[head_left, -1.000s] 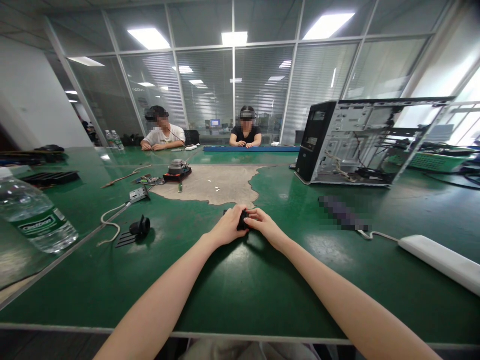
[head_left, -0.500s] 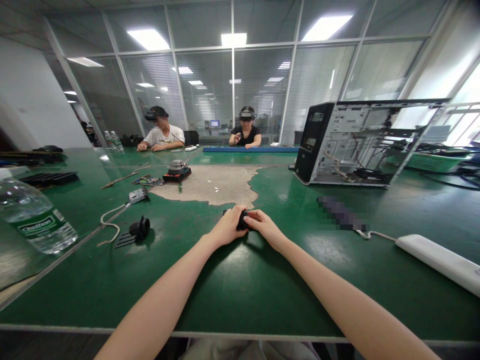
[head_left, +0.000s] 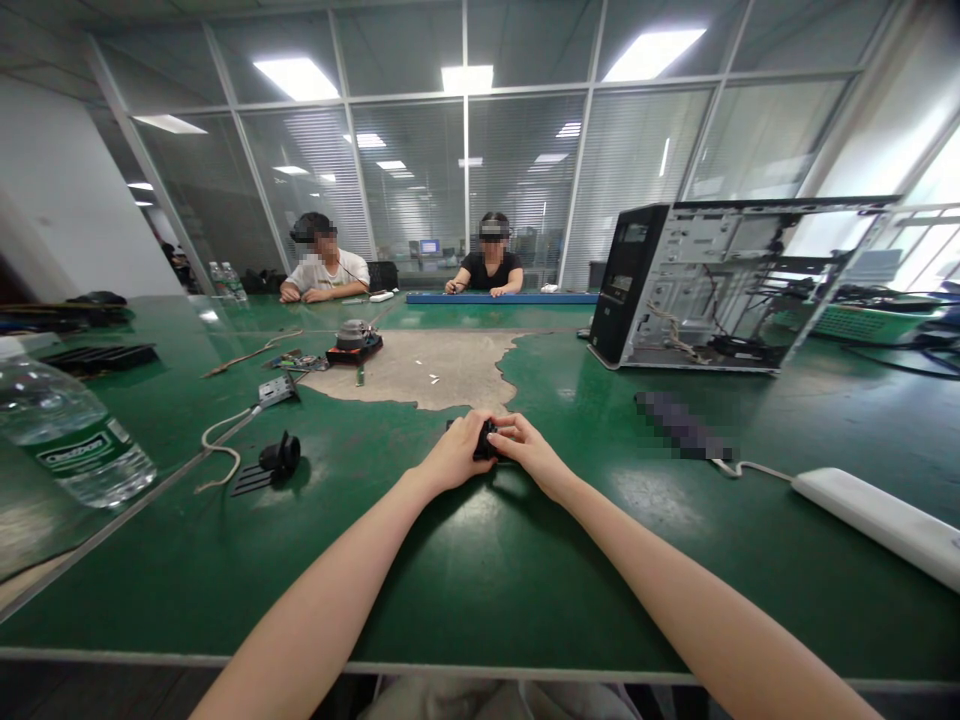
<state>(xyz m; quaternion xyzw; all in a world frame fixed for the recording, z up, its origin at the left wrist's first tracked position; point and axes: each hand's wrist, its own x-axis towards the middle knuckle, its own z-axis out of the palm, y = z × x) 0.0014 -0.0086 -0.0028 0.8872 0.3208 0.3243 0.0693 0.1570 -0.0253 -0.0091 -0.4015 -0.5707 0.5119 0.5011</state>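
Note:
A small black part (head_left: 484, 440) is between my two hands, just above the green table (head_left: 480, 570) near its middle. My left hand (head_left: 459, 448) is wrapped over it from the left, hiding much of its shape. From the right, the fingers of my right hand (head_left: 526, 450) are closed on its near side, thumb and fingertips touching it. To the left lies a similar-looking black part (head_left: 279, 458) with a round body and flat prongs. What kind of part I hold cannot be made out.
An opened computer case (head_left: 675, 290) stands at the right, near a white power strip (head_left: 874, 515). A water bottle (head_left: 71, 430) is at the left. Further back are a metal-and-red part (head_left: 355, 342) and a cabled metal bracket (head_left: 277, 390). Two people sit across the table.
My hands stay almost in place around the black part. Across the table, the person in black has lowered a raised hand toward the tabletop.

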